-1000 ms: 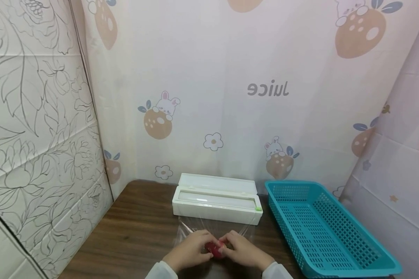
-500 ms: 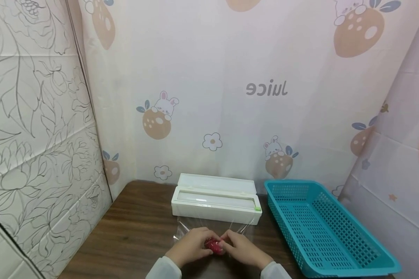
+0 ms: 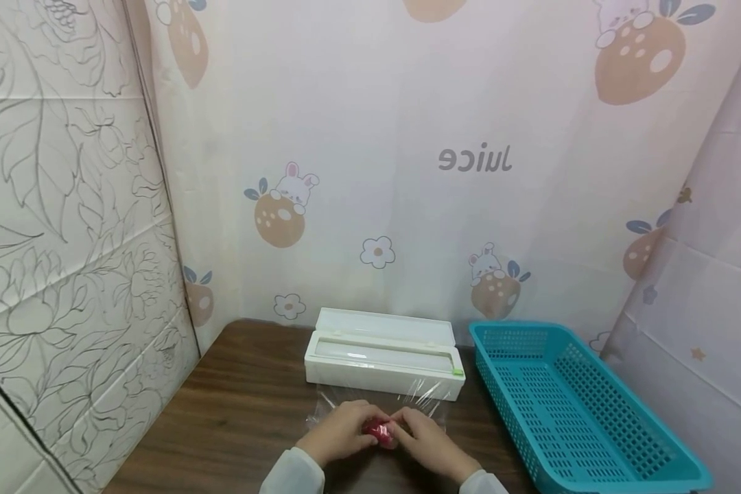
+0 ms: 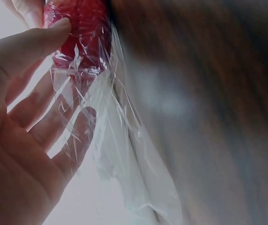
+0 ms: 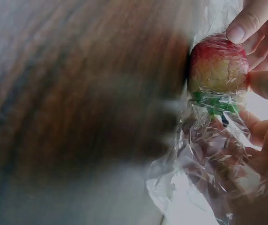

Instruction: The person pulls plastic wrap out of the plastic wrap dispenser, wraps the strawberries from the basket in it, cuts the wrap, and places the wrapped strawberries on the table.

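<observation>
Pinching crinkly clear film (image 4: 115, 140) around a round red fruit (image 5: 218, 63).

Film (image 4: 110, 140) thin clear plastic, glossy, crinkled, wrapped over smooth red fruit (image 5: 218, 63); table (image 3: 241, 405) dark wood grain, matt; dispenser (image 3: 383, 357) smooth white plastic; basket (image 3: 568, 405) teal perforated plastic, slight sheen; backdrop (image 3: 407, 171) printed cloth, matt, creased
</observation>
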A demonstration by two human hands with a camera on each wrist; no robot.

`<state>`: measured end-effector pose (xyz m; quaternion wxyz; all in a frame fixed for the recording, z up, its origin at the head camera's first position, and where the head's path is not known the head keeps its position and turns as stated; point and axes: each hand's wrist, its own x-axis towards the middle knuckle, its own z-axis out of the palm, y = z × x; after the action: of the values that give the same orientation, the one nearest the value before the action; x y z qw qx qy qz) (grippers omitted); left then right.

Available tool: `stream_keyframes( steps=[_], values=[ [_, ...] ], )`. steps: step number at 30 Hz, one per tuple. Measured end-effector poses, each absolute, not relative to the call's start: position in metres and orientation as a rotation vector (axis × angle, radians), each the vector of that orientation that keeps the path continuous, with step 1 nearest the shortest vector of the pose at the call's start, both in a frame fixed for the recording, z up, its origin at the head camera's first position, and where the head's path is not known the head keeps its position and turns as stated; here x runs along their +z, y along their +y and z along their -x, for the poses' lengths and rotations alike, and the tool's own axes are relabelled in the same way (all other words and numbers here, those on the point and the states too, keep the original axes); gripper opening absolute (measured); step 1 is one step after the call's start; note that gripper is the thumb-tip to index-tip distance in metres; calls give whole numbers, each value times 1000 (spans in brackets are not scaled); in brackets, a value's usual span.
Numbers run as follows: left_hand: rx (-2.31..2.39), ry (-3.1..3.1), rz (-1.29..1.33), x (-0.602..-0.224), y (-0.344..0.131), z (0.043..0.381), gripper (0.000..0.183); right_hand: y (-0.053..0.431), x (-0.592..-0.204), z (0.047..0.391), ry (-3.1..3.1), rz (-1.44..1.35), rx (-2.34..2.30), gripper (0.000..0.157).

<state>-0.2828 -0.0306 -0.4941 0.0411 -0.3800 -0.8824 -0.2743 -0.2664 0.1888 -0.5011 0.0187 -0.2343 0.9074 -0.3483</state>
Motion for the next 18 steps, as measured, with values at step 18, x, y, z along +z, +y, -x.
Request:
stream_keyframes(
  steps=[18],
  values=[
    [-750, -2794, 1138, -492, -29, 302, 30, 189, -495, 261, 3415, 837, -527, 35]
  ],
)
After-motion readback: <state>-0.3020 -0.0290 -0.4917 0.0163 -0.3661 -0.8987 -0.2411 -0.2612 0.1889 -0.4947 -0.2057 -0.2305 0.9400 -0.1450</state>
